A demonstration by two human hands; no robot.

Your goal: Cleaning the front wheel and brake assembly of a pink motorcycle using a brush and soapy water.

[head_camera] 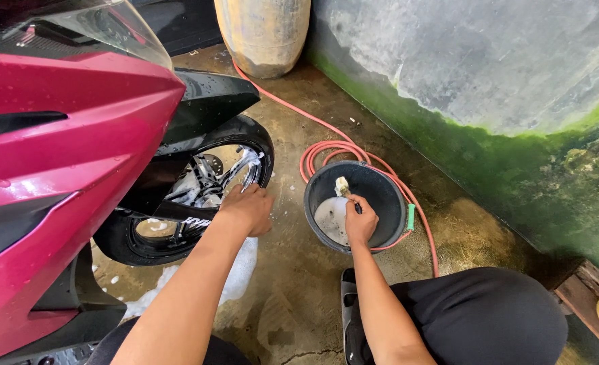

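Concrete floor [292, 284], wet and stained, meets a mossy wall [489, 88]. Left hand [248, 208] rests curled on the soapy wheel [177, 203], seemingly holding nothing. Right hand [360, 220] grips a brush [342, 186] inside the black bucket [387, 196], hose [326, 145] coiled behind.

Left hand [248, 208] rests on soapy front wheel [184, 203] of pink scooter [62, 155]. Right hand [360, 220] grips brush [342, 187] inside black bucket [387, 196] with suds. Orange hose [326, 145] coils behind bucket on wet concrete floor [292, 284].

Soft, even daylight, sharp focus (slight wide-angle bending at the edges), faint shadows.
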